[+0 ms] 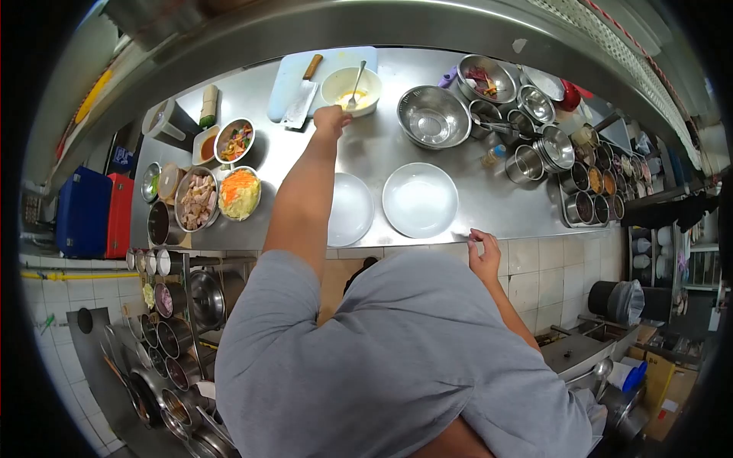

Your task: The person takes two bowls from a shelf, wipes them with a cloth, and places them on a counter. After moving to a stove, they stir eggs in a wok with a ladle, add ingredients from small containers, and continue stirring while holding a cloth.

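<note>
My left hand (331, 120) reaches across the table to a white bowl (370, 107), its fingers closed at the near rim. Inside the bowl are a yellowish liquid, which looks like beaten egg, and a metal utensil (357, 81) that leans on the far rim. Left of the bowl, a cleaver (301, 103) with a wooden handle lies on a pale blue cutting board (286, 75). My right hand (484, 253) is by the table's front edge, fingers loosely bent and apart, with nothing in it. Nearest to it is a white plate (420, 200); my left forearm partly covers a second plate (351, 210).
On the left stand bowls of cut meat (197, 200), shredded vegetables (240, 194) and mixed vegetables (234, 141). A metal colander (434, 117) sits right of the white bowl. Metal pots (525, 163) and seasoning containers (595, 181) crowd the right end. A steel shelf (382, 23) spans the back overhead.
</note>
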A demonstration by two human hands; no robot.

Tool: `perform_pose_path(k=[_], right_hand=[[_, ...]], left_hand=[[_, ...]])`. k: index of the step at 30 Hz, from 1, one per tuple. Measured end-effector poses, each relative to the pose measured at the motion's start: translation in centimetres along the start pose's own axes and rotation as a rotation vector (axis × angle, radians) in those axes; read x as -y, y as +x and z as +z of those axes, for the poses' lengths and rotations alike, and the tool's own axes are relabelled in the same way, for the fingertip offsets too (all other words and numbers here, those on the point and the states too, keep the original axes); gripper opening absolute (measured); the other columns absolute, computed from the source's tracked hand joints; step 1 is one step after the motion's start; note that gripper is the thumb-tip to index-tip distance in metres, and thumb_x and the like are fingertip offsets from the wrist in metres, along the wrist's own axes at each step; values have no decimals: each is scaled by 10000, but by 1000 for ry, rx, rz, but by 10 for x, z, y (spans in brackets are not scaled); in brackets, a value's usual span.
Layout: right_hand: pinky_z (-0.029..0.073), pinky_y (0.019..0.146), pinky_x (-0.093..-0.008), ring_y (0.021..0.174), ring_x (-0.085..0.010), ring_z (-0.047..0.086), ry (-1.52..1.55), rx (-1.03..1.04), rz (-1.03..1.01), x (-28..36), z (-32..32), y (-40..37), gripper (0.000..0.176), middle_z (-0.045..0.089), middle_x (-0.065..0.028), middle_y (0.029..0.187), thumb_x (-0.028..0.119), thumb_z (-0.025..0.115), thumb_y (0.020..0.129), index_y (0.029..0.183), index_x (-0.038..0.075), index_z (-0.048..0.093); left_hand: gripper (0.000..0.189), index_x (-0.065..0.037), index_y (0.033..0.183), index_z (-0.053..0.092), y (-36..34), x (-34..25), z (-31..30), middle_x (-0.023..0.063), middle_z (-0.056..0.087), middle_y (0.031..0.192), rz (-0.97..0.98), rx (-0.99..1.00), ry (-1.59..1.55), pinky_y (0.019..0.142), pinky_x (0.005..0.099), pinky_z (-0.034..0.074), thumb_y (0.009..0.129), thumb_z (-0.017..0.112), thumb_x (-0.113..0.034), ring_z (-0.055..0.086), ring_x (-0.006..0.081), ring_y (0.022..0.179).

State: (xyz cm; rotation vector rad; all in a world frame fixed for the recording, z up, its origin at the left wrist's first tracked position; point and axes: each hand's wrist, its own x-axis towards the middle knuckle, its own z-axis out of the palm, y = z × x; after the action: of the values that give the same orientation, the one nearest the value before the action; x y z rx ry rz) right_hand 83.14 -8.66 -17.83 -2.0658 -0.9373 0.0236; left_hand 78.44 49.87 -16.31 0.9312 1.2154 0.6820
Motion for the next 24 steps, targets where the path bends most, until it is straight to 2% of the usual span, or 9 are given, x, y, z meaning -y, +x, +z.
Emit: perform_pose_path(k=[3,6,7,9,11,15,19,21,24], right_hand=[[573,958,-373,1004,-250,734,72,41,20,-2,1,1,347,779,-134,1124,4,742,965,1311,27,737],[585,935,-345,985,-198,731,163,82,125,-7,10,4,392,770,-119,1135,3,737,985,1374,17,699],[590,912,-339,965,-187,727,203,88,182,-11,15,7,407,766,-125,1134,6,733,985,1389,8,686],[595,889,-334,944,-176,723,260,115,238,-14,25,12,423,762,-131,1134,9,730,985,1404,-1,673],[591,878,-317,937,-148,705,297,171,357,-12,27,18,437,758,-113,1145,31,727,1005,1435,-5,653],[598,798,-310,862,-147,706,267,214,338,-15,40,27,483,749,-96,1127,67,722,1027,1490,1,601],[619,712,-321,796,-163,726,383,329,554,-5,53,47,492,741,-107,1069,118,698,1063,1518,-2,552],[650,659,-345,760,-194,747,504,411,768,-3,59,57,439,735,-137,1032,135,633,1105,1491,-29,506],[683,675,-374,739,-216,753,596,431,856,-3,69,66,356,734,-171,1027,117,576,1127,1431,-49,493]], left_hand=[[340,82,1245,698,-4,2,7,176,771,1085,-22,55,-50,650,343,614,1078,699,-214,783,258,831],[337,14,1204,755,-53,23,-14,103,797,1027,263,241,270,667,322,591,1046,752,-283,790,219,807],[328,19,1127,783,-65,49,-33,136,817,1001,458,241,333,704,346,602,1011,774,-288,798,234,785],[316,1,1089,808,-130,80,-78,208,816,1043,660,-34,564,872,405,607,978,779,-294,798,337,947],[301,-8,1124,783,-193,104,-130,190,804,1068,619,-235,606,914,427,589,974,780,-270,771,337,1025],[397,-5,1256,722,-223,131,-222,187,787,1096,434,-516,695,923,459,584,967,795,-266,760,355,1005],[480,26,1289,685,-171,133,-249,237,765,1243,378,-524,780,999,474,578,977,810,-319,746,399,1147],[555,43,1346,670,-149,116,-236,270,749,1279,224,-340,771,1044,472,568,957,837,-316,727,412,1218],[604,47,1451,626,-121,86,-221,258,753,1273,154,-298,846,1021,471,583,950,835,-219,737,363,1186]])
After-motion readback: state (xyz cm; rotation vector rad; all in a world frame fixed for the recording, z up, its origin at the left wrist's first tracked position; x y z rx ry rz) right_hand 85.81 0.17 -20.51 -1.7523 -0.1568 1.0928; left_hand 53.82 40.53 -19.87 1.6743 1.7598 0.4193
